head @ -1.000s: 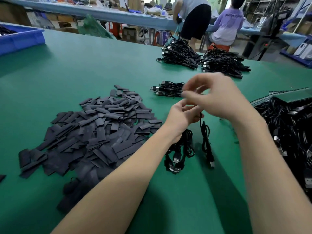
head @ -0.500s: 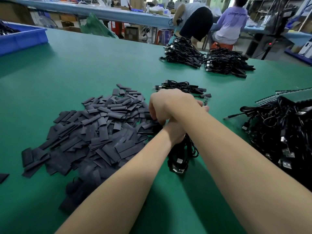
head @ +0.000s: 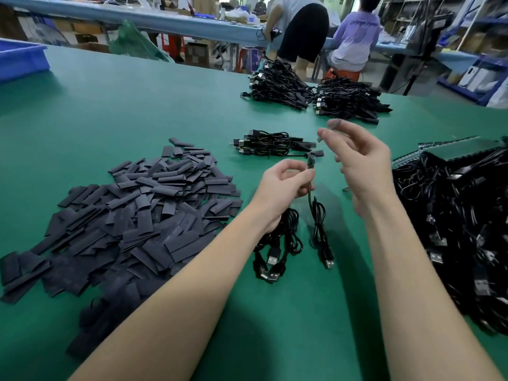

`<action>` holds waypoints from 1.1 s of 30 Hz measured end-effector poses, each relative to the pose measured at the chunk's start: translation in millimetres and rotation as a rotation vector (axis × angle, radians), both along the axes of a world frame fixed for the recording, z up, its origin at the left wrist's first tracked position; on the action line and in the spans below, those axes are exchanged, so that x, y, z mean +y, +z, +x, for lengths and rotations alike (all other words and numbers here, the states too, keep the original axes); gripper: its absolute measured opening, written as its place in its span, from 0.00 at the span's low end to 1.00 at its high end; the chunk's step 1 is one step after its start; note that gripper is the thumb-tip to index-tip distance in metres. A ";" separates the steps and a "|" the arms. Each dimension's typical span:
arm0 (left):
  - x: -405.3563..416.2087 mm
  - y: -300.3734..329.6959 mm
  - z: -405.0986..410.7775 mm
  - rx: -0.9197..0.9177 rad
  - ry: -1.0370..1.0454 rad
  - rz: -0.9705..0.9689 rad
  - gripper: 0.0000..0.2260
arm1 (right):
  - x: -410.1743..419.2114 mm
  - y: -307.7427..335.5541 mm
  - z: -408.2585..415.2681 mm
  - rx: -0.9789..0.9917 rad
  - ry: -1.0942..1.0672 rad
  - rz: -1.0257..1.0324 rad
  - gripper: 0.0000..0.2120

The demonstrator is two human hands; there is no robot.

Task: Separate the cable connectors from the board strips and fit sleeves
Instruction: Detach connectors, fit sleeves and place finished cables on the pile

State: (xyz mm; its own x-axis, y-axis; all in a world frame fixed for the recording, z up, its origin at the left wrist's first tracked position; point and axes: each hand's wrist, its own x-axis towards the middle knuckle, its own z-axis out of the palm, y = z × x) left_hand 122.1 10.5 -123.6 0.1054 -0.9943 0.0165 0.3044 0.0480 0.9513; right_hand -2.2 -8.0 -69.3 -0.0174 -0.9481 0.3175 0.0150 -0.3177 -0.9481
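fingers of your left hand [head: 286,182] pinch the thin black cable [head: 319,215] just below its small connector board [head: 393,162]; its plug lies on the green table [head: 137,105]. your right hand [head: 360,160] hovers blurred, fingers loosely spread, anything pinched unreadable.

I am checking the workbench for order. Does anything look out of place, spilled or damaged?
Nothing stands out. The sleeves lie in a loose heap on the green table, and cable bundles sit in separate piles. The left hand pinches one cable's connector end; the right hand is blurred, fingers loosely spread.
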 end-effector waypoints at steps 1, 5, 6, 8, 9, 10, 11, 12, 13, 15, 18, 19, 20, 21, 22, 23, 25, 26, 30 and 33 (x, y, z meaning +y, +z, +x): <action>-0.6 -1.2 0.5 0.000 -0.001 -0.004 0.04 | -0.1 -8.4 -6.6 -0.060 -0.021 0.059 0.11; 1.9 3.9 1.2 0.058 -0.009 0.010 0.05 | -3.3 -30.5 -12.7 -0.221 -0.020 0.197 0.09; 3.4 5.6 1.1 0.076 -0.014 0.020 0.06 | -3.7 -32.3 -11.7 -0.232 -0.007 0.203 0.08; 4.4 7.2 2.0 0.116 -0.023 0.030 0.06 | -3.6 -34.1 -9.5 -0.224 0.028 0.198 0.08; 4.5 7.4 2.5 0.136 -0.025 0.034 0.07 | -3.4 -35.0 -8.9 -0.214 0.040 0.198 0.08; 5.4 8.3 3.2 0.157 -0.027 0.040 0.07 | -2.9 -36.0 -8.7 -0.203 0.046 0.201 0.09; 5.1 7.9 4.1 0.167 -0.028 0.045 0.08 | -3.0 -36.8 -9.0 -0.197 0.053 0.203 0.09; 4.7 8.0 4.9 0.169 -0.029 0.050 0.08 | -3.1 -37.4 -9.2 -0.192 0.062 0.206 0.08; 4.1 7.5 5.2 0.168 -0.034 0.053 0.08 | -3.3 -37.9 -9.2 -0.184 0.071 0.207 0.07; 3.7 6.8 5.7 0.157 -0.043 0.062 0.07 | -3.2 -38.1 -8.1 -0.170 0.090 0.203 0.06; 3.7 7.4 5.7 0.151 -0.040 0.064 0.08 | -3.0 -38.9 -6.2 -0.191 0.119 0.192 0.05; 3.7 7.7 5.7 0.156 -0.040 0.060 0.08 | -3.0 -39.1 -6.2 -0.209 0.123 0.191 0.05; 4.0 7.9 5.8 0.158 -0.040 0.055 0.08 | -3.2 -39.0 -6.8 -0.222 0.123 0.189 0.05; 4.1 7.8 5.7 0.157 -0.042 0.048 0.08 | -3.7 -38.8 -7.7 -0.217 0.123 0.182 0.05; 4.5 7.8 5.7 0.147 -0.043 0.043 0.08 | -4.2 -38.7 -8.6 -0.196 0.126 0.173 0.06; 4.8 7.6 5.4 0.138 -0.045 0.038 0.08 | -4.3 -38.6 -9.4 -0.172 0.133 0.164 0.06; 5.6 7.7 4.9 0.116 -0.044 0.030 0.09 | -4.1 -38.0 -10.3 -0.147 0.149 0.152 0.06; 6.0 7.8 4.6 0.106 -0.042 0.025 0.09 | -3.9 -37.9 -10.5 -0.138 0.156 0.149 0.06; 6.7 8.7 5.5 0.124 -0.043 0.013 0.09 | -3.1 -36.8 -14.4 -0.093 0.218 0.168 0.06; 6.5 9.0 5.5 0.141 -0.054 0.006 0.09 | -3.3 -34.5 -22.9 -0.041 0.289 0.195 0.06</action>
State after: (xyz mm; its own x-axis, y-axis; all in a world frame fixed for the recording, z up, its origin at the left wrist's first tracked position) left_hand 127.6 17.0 -114.6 0.0528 -0.9986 -0.0010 0.4366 0.0222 0.8994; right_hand -25.0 -11.3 -103.9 0.2520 -0.9584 0.1344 0.1175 -0.1075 -0.9872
